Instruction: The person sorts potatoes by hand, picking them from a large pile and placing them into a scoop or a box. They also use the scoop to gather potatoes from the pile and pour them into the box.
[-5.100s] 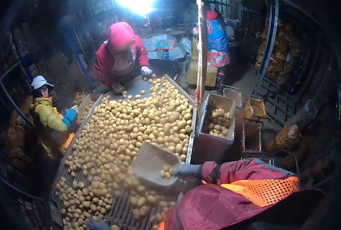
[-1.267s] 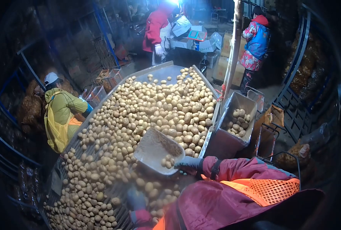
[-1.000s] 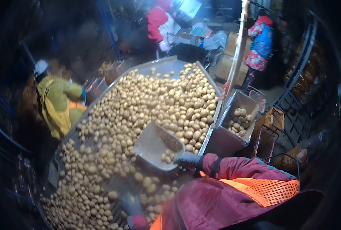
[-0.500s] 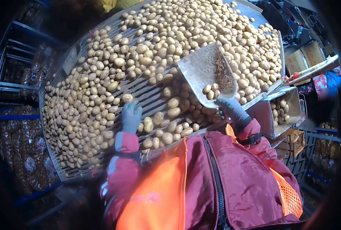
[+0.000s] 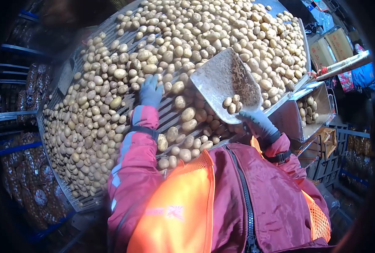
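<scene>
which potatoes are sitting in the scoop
The small cluster of potatoes at the handle end of the scoop, beside the right hand. The other potatoes lie outside it, on the slatted table or in the bin.

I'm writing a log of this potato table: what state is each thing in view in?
Scoop: tilted, nearly empty, a few potatoes near its handle end
Right hand: gloved, gripping the scoop
Left hand: gloved, fingers spread among potatoes
Slatted table: mostly covered, some slats bare
Bin: partly filled with potatoes
Jacket zip: closed where visible
</scene>
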`<state>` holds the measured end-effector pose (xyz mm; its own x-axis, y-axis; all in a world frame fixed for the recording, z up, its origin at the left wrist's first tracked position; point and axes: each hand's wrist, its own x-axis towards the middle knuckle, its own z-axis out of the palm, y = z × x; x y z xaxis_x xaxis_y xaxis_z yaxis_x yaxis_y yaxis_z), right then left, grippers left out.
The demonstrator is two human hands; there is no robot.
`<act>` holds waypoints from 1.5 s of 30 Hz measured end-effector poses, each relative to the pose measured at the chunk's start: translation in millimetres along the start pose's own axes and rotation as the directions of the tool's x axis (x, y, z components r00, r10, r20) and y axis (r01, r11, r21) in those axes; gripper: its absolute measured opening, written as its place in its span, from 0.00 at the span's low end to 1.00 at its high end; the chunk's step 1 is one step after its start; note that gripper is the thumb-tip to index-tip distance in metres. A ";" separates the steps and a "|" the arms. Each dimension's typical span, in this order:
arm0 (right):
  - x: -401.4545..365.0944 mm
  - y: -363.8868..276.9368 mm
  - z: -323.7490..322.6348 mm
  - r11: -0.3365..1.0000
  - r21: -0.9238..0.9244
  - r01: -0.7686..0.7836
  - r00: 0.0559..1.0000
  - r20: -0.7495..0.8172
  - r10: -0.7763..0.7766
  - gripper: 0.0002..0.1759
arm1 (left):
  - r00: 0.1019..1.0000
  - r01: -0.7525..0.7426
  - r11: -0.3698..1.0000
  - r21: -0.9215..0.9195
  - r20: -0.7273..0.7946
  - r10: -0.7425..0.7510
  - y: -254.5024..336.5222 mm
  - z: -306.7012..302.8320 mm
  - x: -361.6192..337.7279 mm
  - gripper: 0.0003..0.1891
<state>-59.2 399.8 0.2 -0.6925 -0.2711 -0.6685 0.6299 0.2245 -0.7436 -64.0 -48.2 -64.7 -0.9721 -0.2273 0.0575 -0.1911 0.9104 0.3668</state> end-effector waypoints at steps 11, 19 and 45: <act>-2.0 -21.0 8.3 0.991 0.076 0.111 0.968 0.219 -0.125 0.13 | 0.934 0.357 0.880 -0.312 0.126 -0.334 -3.3 -49.2 -71.9 0.16; -4.2 -26.5 1.4 0.975 0.110 0.192 0.978 0.062 -0.199 0.07 | 0.875 0.302 0.944 -0.131 -0.356 -0.329 -58.1 -40.5 59.1 0.37; 5.9 -63.4 7.3 0.869 -0.221 0.442 0.897 0.127 -0.424 0.11 | 0.976 0.100 0.988 -0.117 -0.181 -0.120 -54.1 -34.9 40.5 0.22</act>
<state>-100.7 377.2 43.5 -0.8433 -0.4575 -0.2822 0.1634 0.2819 -0.9454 -88.2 -118.7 -49.8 -0.9014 -0.3937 0.1803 -0.2700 0.8365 0.4769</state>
